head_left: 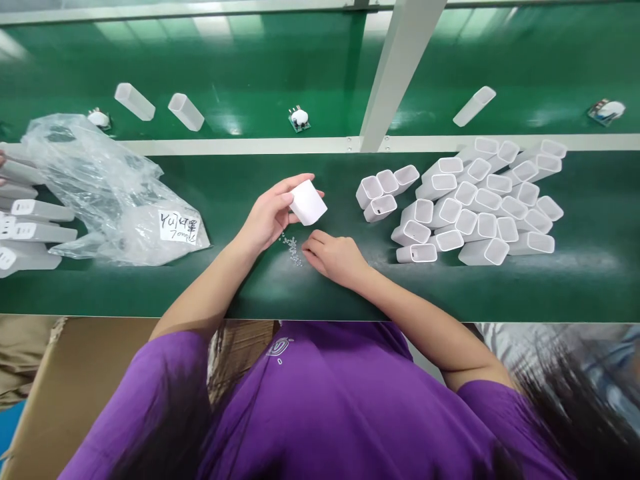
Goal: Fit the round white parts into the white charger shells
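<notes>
My left hand is closed around a white plastic housing and holds it up off the green bench. Just below it, a small scatter of tiny clear pieces lies on the bench top. Beside that scatter, on its right, is my right hand with its fingers drawn together in a pinch. Whatever may be between those fingertips is too small to make out. Further right stand several open-ended white housings in a small group.
A large cluster of white housings fills the right side. At left lie a clear plastic bag with a handwritten label and several housings with socket holes. Behind, a shelf carries loose housings and small circuit boards; a metal post rises there.
</notes>
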`<move>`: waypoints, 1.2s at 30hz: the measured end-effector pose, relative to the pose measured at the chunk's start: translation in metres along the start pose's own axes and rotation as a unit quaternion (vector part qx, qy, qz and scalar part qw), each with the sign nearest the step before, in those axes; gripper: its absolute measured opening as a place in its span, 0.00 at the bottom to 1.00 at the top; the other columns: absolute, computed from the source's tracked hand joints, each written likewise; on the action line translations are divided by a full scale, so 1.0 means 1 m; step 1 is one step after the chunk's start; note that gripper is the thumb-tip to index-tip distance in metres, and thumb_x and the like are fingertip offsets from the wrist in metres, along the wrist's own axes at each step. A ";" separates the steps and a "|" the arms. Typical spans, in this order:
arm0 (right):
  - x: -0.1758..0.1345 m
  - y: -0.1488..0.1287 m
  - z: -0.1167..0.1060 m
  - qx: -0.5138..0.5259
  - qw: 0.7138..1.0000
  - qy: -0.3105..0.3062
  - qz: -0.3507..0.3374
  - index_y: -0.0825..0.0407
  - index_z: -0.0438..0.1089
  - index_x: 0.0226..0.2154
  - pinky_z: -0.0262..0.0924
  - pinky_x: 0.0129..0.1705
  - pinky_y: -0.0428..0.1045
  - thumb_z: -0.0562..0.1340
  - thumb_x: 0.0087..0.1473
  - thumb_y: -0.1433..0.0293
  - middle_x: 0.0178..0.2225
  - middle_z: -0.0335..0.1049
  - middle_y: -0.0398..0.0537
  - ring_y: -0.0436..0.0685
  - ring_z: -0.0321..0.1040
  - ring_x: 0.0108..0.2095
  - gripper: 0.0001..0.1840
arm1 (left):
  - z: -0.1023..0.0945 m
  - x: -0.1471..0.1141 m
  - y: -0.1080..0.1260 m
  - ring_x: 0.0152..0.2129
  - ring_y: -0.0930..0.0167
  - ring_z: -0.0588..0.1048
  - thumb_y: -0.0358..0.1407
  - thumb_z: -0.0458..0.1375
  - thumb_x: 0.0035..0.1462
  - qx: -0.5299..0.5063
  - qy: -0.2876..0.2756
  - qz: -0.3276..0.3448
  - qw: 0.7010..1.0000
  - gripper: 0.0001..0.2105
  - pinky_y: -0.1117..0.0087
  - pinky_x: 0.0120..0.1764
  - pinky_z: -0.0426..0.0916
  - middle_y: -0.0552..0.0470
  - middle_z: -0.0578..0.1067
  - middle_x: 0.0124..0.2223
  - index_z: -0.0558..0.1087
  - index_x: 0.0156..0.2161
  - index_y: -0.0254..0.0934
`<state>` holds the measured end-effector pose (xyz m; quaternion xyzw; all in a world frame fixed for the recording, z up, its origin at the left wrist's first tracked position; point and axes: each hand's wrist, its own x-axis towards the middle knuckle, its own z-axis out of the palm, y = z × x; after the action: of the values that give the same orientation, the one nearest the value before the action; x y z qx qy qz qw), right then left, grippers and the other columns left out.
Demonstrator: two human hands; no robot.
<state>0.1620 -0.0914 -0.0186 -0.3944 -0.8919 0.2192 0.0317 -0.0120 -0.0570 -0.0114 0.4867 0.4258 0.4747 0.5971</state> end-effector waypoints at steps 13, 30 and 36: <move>-0.007 0.028 -0.021 0.516 0.825 0.229 -0.022 0.54 0.75 0.35 0.51 0.22 0.43 0.65 0.58 0.64 0.34 0.73 0.44 0.42 0.54 0.20 0.09 | 0.007 -0.009 0.003 0.41 0.64 0.80 0.41 0.63 0.54 0.007 0.014 0.003 1.000 0.23 0.66 0.41 0.79 0.46 0.78 0.48 0.72 0.56 0.39; -0.011 0.023 -0.023 0.162 0.846 0.499 -0.095 0.51 0.76 0.36 0.69 0.35 0.45 0.63 0.61 0.74 0.34 0.74 0.44 0.48 0.71 0.33 0.06 | 0.030 -0.032 0.001 0.46 0.68 0.75 0.47 0.62 0.61 0.360 0.036 0.232 0.903 0.21 0.64 0.48 0.74 0.47 0.77 0.48 0.73 0.56 0.43; -0.011 0.023 -0.021 0.130 0.841 0.514 -0.106 0.52 0.75 0.37 0.69 0.33 0.44 0.63 0.60 0.76 0.34 0.75 0.44 0.48 0.72 0.32 0.06 | 0.027 -0.034 -0.001 0.41 0.70 0.76 0.48 0.59 0.62 0.452 0.045 0.254 0.854 0.22 0.72 0.38 0.74 0.47 0.77 0.48 0.72 0.58 0.42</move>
<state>0.1899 -0.0780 -0.0079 -0.3457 -0.7472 0.0936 0.5598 0.0080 -0.0948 -0.0067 0.7723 0.4812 0.3864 0.1508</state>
